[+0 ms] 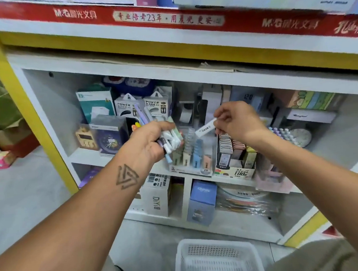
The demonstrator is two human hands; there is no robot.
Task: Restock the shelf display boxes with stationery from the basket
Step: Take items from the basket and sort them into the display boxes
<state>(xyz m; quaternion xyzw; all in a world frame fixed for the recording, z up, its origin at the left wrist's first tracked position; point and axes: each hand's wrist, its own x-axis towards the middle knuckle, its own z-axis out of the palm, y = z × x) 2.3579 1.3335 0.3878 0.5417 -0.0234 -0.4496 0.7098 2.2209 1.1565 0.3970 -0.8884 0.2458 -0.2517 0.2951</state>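
White plastic mesh forms the basket [216,259] on the floor at six o'clock, just in front of the shelf [116,154]. At the centre, the left hand [147,144] is clenched around a bundle of pens [170,140], pale barrels in white, lilac and blue sticking out above and below the fist; its forearm bears a triangle tattoo. At three o'clock from it, the right hand [236,120] pinches one small white stick [205,128] printed with dark characters too blurred to read, tilted and held above the display boxes. Directly below that stick stands a clear display box [191,157] of pastel items, marked "2B" on its front edge. Just beside it at three o'clock, a lead refill box [234,169] reads "100" on its front and holds rows of flat cases. At eleven o'clock from the hands, two packages [142,108] read "POWER BANK". Down at six o'clock, on the lower level, a white carton [157,198] reads "DIY". Along the twelve o'clock edge, a red banner [165,17] shows "M&G" with Chinese characters and "23".
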